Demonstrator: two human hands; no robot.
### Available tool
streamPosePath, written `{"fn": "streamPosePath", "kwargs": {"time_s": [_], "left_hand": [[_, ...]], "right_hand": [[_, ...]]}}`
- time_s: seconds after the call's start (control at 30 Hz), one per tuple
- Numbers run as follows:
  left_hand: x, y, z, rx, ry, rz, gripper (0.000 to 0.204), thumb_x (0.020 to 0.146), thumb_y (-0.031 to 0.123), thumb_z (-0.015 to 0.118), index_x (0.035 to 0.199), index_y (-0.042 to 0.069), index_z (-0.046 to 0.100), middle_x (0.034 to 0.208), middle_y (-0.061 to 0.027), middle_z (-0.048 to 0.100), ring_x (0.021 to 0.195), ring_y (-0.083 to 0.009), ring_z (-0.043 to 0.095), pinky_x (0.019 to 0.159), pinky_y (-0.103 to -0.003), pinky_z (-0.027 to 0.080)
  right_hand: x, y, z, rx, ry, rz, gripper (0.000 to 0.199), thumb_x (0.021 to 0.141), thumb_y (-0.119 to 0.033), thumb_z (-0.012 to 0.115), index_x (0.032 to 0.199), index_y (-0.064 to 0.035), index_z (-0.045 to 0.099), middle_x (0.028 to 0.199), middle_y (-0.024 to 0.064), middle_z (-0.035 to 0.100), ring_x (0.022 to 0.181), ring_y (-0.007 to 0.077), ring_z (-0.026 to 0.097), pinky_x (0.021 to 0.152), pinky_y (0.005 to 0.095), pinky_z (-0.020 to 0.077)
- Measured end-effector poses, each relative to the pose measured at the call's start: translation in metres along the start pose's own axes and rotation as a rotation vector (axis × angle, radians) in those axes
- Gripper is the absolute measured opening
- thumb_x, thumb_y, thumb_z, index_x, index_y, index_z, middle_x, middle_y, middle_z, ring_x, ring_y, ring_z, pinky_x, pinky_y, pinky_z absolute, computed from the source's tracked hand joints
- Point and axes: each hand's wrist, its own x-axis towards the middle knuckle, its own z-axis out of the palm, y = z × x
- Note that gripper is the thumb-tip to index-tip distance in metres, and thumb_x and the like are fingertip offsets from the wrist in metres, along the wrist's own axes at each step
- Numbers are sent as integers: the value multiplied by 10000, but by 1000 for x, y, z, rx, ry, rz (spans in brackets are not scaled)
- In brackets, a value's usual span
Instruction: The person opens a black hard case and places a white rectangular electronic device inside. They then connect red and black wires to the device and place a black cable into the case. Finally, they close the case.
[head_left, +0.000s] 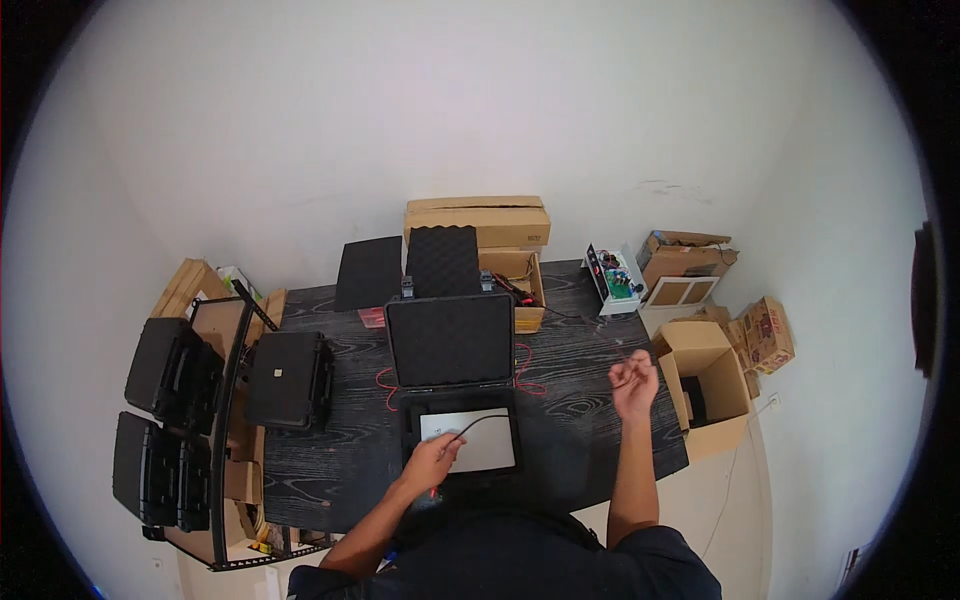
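Two hands are working apart: your left hand [432,462] is pinching one end of a thin dark cable [482,422] over the open black case [452,340], while your right hand [634,386] is gripping the far end, raised above the table [570,340]. Inside the case a grey flat device [480,450] is lying. An open cardboard box [705,385] is standing right of the table, its contents dark and unclear.
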Motion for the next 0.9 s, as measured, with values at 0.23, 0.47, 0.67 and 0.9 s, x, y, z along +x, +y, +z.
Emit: {"fn": "streamPosePath", "kwargs": {"time_s": [0.23, 0.47, 0.67, 0.9], "left_hand": [[8, -5, 11, -171, -16, 69, 294, 1110, 252, 527, 1238, 40, 686, 818, -55, 657, 742, -121, 636, 711, -306, 539], [-1, -3, 21, -184, -62, 74, 314, 1125, 239, 507, 1270, 21, 682, 796, -13, 604, 726, -80, 571, 691, -271, 515], [-2, -4, 17, -167, -125, 25, 314, 1127, 229, 501, 1290, 28, 677, 808, -9, 611, 717, -69, 560, 676, -268, 507], [0, -8, 20, -234, 89, 51, 286, 1120, 231, 507, 1222, 9, 656, 752, -19, 572, 680, -87, 566, 637, -291, 495]], "right_hand": [[2, 103, -107, -1415, 31, 164, 301, 983, -135, 604, 1249, 3, 580, 793, 5, 648, 759, 130, 666, 695, 269, 534], [77, 166, -13, -874, 186, 313, 455, 988, -200, 654, 1404, -113, 491, 1113, 21, 642, 887, 103, 587, 781, 302, 493], [123, 175, 20, -529, 124, 628, 332, 1041, -214, 583, 1369, -161, 586, 1118, 14, 634, 955, 117, 602, 820, 361, 522], [111, 136, 35, -433, 17, 94, 293, 1053, -207, 557, 1190, 13, 693, 1097, 86, 731, 901, 181, 703, 805, 305, 570]]}}
